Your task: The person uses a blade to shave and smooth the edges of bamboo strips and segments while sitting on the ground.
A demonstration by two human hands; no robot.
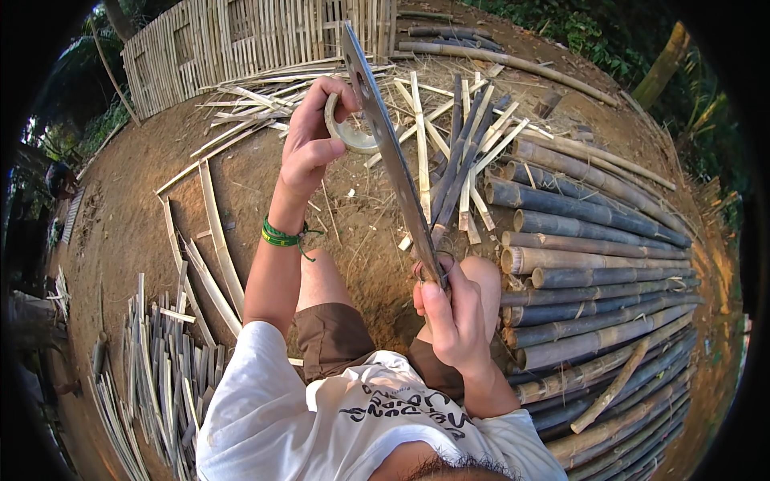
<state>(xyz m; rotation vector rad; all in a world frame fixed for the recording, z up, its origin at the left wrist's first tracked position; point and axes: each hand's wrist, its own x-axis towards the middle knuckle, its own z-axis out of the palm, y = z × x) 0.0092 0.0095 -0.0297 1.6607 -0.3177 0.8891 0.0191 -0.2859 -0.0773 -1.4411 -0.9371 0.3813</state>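
A pale ring cut from bamboo (362,144) is pinched between the thumb and fingers of my left hand (311,132), raised well above the ground. The ring's right side lies close against or behind the blade, and I cannot tell whether they touch. My right hand (457,313), lower and nearer, is wrapped round the handle end of a long machete (395,168). Its metal blade has several holes and stands slanted, its tip up and to the far left. The handle itself is mostly hidden by my fingers. A green cord bracelet (281,234) circles my left wrist.
Bamboo poles (601,278) lie stacked at the right. Split pale strips (422,144) and dark ones are strewn ahead, with more strips (160,377) piled at the near left. Long curved strips (220,232) lie left of my knees. A bamboo fence (257,40) stands behind.
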